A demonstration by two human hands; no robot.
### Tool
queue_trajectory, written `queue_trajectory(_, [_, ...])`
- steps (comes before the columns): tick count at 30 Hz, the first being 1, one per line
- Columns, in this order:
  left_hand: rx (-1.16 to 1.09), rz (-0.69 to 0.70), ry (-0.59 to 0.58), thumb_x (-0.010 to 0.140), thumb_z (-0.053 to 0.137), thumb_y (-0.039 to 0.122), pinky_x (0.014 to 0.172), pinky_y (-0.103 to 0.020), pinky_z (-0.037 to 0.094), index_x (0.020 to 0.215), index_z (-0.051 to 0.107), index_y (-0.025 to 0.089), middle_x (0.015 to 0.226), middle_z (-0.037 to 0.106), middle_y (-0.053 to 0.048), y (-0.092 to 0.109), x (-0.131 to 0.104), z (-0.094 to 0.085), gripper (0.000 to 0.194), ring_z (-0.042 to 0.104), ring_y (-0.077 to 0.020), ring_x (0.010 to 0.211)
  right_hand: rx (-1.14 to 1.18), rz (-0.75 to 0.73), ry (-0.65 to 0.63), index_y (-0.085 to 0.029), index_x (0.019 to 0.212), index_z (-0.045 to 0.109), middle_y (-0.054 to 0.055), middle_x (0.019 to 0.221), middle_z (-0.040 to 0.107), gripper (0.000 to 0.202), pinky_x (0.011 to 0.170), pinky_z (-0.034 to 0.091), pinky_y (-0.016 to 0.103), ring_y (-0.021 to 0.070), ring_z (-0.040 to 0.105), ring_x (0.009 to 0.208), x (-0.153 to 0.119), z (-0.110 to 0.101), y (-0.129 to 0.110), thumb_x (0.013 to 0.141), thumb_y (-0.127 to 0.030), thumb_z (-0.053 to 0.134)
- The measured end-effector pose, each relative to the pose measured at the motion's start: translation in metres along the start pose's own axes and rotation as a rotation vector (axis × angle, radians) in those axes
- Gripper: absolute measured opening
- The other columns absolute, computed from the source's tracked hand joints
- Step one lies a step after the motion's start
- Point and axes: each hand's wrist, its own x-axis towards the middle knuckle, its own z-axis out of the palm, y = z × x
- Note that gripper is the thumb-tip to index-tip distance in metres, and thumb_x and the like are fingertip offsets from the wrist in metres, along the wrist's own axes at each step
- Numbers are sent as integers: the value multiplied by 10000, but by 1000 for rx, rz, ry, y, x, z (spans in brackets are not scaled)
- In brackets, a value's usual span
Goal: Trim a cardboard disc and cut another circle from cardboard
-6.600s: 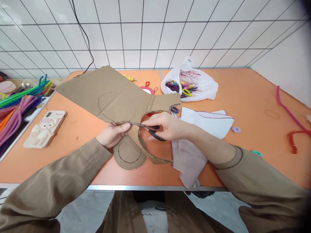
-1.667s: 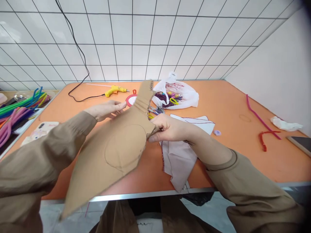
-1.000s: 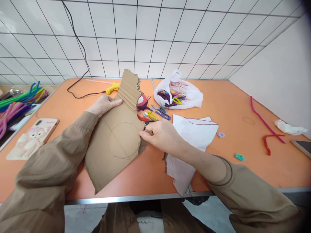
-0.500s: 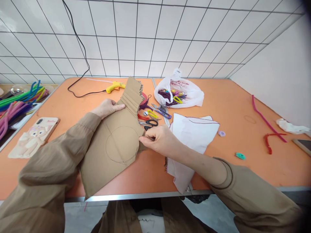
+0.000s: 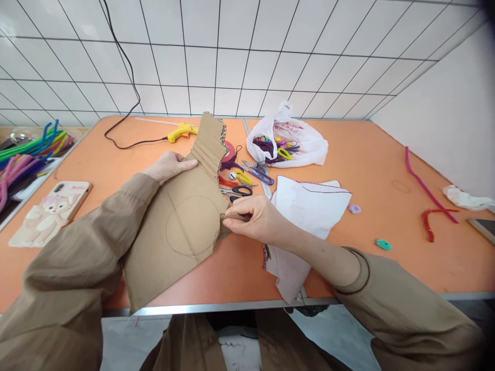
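Observation:
A brown cardboard sheet point(image 5: 170, 268) with a drawn circle leans over the table's front edge, its right side ragged. My left hand point(image 5: 170, 167) grips the sheet's upper left edge, thumb on top. Pinched between the thumb and fingers of my right hand point(image 5: 257, 219) is a torn flap of cardboard point(image 5: 226, 224) at the ragged edge beside the circle. Black-handled scissors point(image 5: 242, 191) lie just above my right hand, partly behind the cardboard. White cloth point(image 5: 309, 211) with dark red stitching lies to the right, partly under my right forearm.
Behind are a yellow glue gun point(image 5: 182, 132), purple scissors point(image 5: 259, 173), yellow scissors point(image 5: 243, 178) and a white bag point(image 5: 309, 147) of threads. A phone point(image 5: 54, 211) and pipe cleaners point(image 5: 19, 167) are left. A teal clip point(image 5: 384, 245) and pink strip point(image 5: 429, 185) lie right.
The view has shifted slightly. My right hand's fingers have changed position, and more of the torn flap shows between them. My left hand keeps its hold on the cardboard.

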Motion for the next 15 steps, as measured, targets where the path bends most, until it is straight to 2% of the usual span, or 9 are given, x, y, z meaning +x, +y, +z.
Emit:
queue_trajectory(5, [7, 8, 0, 546, 796, 524, 517, -286, 467, 643, 600, 186, 664, 658, -40, -3, 2, -1, 402, 650, -218, 635, -249, -135, 23, -182, 506, 324, -43, 532, 317, 308, 506, 225, 247, 77, 321, 502, -3, 0, 3, 763, -135, 487])
queue_trajectory(10, [25, 33, -11, 545, 793, 528, 502, -277, 455, 605, 564, 192, 621, 641, -21, -5, 4, -1, 411, 627, -196, 589, -386, -282, -76, -176, 523, 403, -30, 549, 393, 301, 536, 244, 248, 88, 362, 529, 0, -5, 10, 806, -151, 501])
queue_trajectory(15, [40, 47, -16, 544, 787, 556, 477, -248, 420, 597, 550, 187, 576, 610, 1, -2, 1, 0, 442, 576, -152, 541, -488, -390, -103, -171, 541, 480, -13, 559, 460, 296, 539, 237, 259, 100, 378, 541, 3, -11, 13, 836, -165, 507])
